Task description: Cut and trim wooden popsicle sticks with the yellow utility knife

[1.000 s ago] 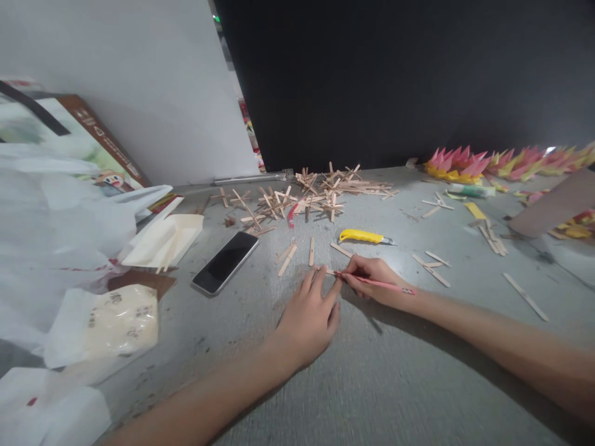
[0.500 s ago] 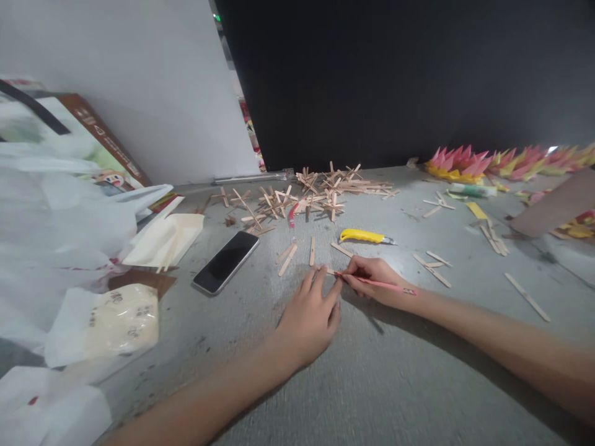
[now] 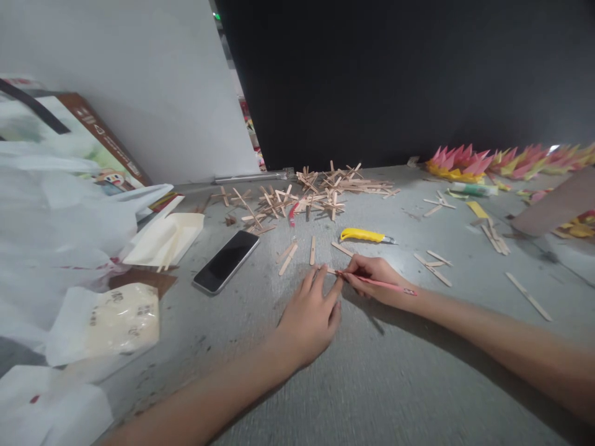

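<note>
A pink pencil (image 3: pixel 388 285) is in my right hand (image 3: pixel 372 274), which is closed round it near the tip. The tip rests at a wooden craft stick (image 3: pixel 331 271) lying on the tabletop. Spread fingertips of my left hand (image 3: pixel 310 316) hold that stick down, and the hand partly covers it. Just beyond my hands lie another craft stick (image 3: pixel 342 249) and an upright-pointing one (image 3: pixel 313 250). A yellow utility knife (image 3: pixel 362 235) lies behind my right hand with a bit of its blade out.
Left of my hands lies a phone (image 3: pixel 226 262), near a paper tray (image 3: pixel 188 226) and plastic bags (image 3: pixel 60 217). A heap of craft sticks (image 3: pixel 334 186) lies at the back by a black panel (image 3: pixel 395 80). Folded pink and yellow paper (image 3: pixel 460 164) and a cardboard tube (image 3: pixel 553 201) are at right.
Almost nothing differs. Both hands, the pencil and the craft stick keep their places, apart from a tiny shift of the view.
</note>
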`<state>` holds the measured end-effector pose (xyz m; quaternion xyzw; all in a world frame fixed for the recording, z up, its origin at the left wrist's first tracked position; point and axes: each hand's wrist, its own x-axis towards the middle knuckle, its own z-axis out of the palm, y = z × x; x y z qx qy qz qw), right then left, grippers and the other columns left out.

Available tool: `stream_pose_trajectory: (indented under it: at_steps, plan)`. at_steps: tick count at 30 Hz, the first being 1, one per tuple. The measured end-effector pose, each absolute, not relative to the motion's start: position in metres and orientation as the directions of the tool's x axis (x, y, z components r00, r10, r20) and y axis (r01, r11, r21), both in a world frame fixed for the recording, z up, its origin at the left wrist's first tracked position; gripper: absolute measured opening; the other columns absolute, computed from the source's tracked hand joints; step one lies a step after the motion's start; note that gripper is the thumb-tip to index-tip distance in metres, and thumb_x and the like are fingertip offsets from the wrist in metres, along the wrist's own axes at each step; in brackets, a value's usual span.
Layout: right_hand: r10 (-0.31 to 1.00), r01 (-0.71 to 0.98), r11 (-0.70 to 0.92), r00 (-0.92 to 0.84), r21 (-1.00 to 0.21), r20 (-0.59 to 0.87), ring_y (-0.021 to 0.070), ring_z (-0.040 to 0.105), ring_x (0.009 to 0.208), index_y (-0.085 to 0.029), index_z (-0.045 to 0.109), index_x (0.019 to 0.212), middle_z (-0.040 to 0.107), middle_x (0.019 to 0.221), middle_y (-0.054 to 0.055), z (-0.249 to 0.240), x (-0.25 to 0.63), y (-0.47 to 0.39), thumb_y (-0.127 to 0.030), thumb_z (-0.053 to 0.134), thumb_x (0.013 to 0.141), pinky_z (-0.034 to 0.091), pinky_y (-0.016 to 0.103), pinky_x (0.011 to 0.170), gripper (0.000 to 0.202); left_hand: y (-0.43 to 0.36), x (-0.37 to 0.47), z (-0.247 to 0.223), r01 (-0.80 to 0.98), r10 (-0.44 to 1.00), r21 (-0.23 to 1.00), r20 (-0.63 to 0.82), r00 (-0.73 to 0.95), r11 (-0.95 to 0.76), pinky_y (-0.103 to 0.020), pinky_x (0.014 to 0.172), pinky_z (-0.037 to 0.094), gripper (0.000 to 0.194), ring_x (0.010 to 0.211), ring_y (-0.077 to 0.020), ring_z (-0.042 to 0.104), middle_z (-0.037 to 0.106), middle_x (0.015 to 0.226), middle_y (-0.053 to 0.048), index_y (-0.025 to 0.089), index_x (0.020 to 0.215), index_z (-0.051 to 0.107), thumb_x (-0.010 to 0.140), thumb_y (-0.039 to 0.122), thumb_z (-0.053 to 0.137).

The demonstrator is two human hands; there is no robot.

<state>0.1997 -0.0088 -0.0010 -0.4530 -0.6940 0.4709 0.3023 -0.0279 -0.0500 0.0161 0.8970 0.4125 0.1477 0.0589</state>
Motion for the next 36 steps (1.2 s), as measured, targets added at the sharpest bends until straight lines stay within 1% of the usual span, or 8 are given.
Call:
stream_pose_trajectory:
  at_steps: [9, 14, 20, 24, 26, 30, 34, 36]
  plan:
    - [0.916, 0.357, 0.131, -0.401, -0.925, -0.025, 0.0091, 0.051, 0.046, -0.020, 0.060, 0.090, 0.060, 0.059, -0.004, 0.000, 0.199, -0.009, -0.050, 0.061, 0.099, 0.039, 0.019, 0.043, 0.032, -0.050, -0.028, 0.016, 0.719, 0.761, 0.248, 0.213, 0.613, -0.649, -0.060, 0.117, 0.044, 0.049, 0.150, -0.0398, 0.038, 0.046, 0.157, -0.021, 0.016, 0.150, 0.053, 0.101, 0.022, 0.051]
    - [0.919, 0.358, 0.114, -0.393, -0.927, -0.039, 0.0095, 0.052, 0.045, -0.020, 0.060, 0.091, 0.061, 0.059, -0.004, 0.000, 0.200, -0.009, -0.052, 0.060, 0.099, 0.039, 0.019, 0.042, 0.033, -0.051, -0.028, 0.017, 0.724, 0.763, 0.243, 0.194, 0.616, -0.646, -0.061, 0.115, 0.045, 0.049, 0.149, -0.0416, 0.039, 0.045, 0.156, -0.023, 0.015, 0.149, 0.053, 0.101, 0.022, 0.051]
    - [0.908, 0.365, 0.149, -0.419, -0.919, -0.019, 0.0093, 0.053, 0.047, -0.020, 0.061, 0.091, 0.061, 0.061, -0.003, -0.002, 0.201, -0.008, -0.051, 0.061, 0.099, 0.038, 0.020, 0.045, 0.032, -0.051, -0.028, 0.018, 0.713, 0.771, 0.295, 0.216, 0.599, -0.636, -0.059, 0.117, 0.044, 0.048, 0.150, -0.0388, 0.039, 0.047, 0.156, -0.021, 0.017, 0.148, 0.054, 0.100, 0.021, 0.053]
    - [0.924, 0.369, 0.099, -0.380, -0.924, -0.052, 0.0100, 0.052, 0.045, -0.021, 0.059, 0.090, 0.061, 0.058, -0.004, 0.002, 0.199, -0.009, -0.053, 0.060, 0.098, 0.039, 0.021, 0.044, 0.033, -0.051, -0.028, 0.018, 0.717, 0.770, 0.282, 0.219, 0.600, -0.638, -0.059, 0.116, 0.046, 0.050, 0.150, -0.0384, 0.039, 0.048, 0.155, -0.019, 0.019, 0.149, 0.054, 0.099, 0.020, 0.054]
    - [0.935, 0.351, 0.092, -0.352, -0.932, -0.040, 0.0103, 0.052, 0.045, -0.021, 0.057, 0.090, 0.061, 0.058, -0.004, 0.005, 0.198, -0.010, -0.053, 0.060, 0.098, 0.039, 0.021, 0.044, 0.033, -0.051, -0.028, 0.018, 0.712, 0.764, 0.277, 0.228, 0.604, -0.645, -0.060, 0.115, 0.046, 0.050, 0.149, -0.0384, 0.039, 0.048, 0.155, -0.018, 0.021, 0.149, 0.053, 0.099, 0.020, 0.053]
    - [0.951, 0.244, 0.098, -0.309, -0.965, 0.018, 0.0110, 0.052, 0.050, -0.023, 0.056, 0.092, 0.062, 0.064, -0.002, 0.007, 0.201, -0.009, -0.055, 0.061, 0.097, 0.042, 0.023, 0.046, 0.033, -0.052, -0.028, 0.018, 0.709, 0.765, 0.289, 0.214, 0.607, -0.643, -0.061, 0.115, 0.045, 0.051, 0.150, -0.0392, 0.039, 0.047, 0.156, -0.018, 0.024, 0.150, 0.054, 0.100, 0.020, 0.052]
    - [0.965, 0.214, 0.106, -0.258, -0.971, 0.049, 0.0122, 0.052, 0.052, -0.022, 0.056, 0.090, 0.060, 0.066, -0.001, 0.008, 0.204, -0.008, -0.056, 0.063, 0.096, 0.042, 0.025, 0.047, 0.035, -0.050, -0.032, 0.021, 0.665, 0.744, 0.342, 0.209, 0.635, -0.664, -0.060, 0.120, 0.040, 0.041, 0.154, -0.0354, 0.035, 0.046, 0.159, -0.015, 0.025, 0.141, 0.062, 0.102, 0.021, 0.052]
    - [0.963, 0.230, 0.138, -0.257, -0.963, 0.077, 0.0126, 0.053, 0.053, -0.022, 0.057, 0.090, 0.060, 0.067, 0.000, 0.010, 0.205, -0.008, -0.054, 0.063, 0.096, 0.042, 0.026, 0.048, 0.034, -0.046, -0.035, 0.021, 0.616, 0.716, 0.393, 0.191, 0.672, -0.683, -0.058, 0.124, 0.036, 0.029, 0.157, -0.0319, 0.032, 0.046, 0.162, -0.013, 0.024, 0.128, 0.068, 0.103, 0.027, 0.053]
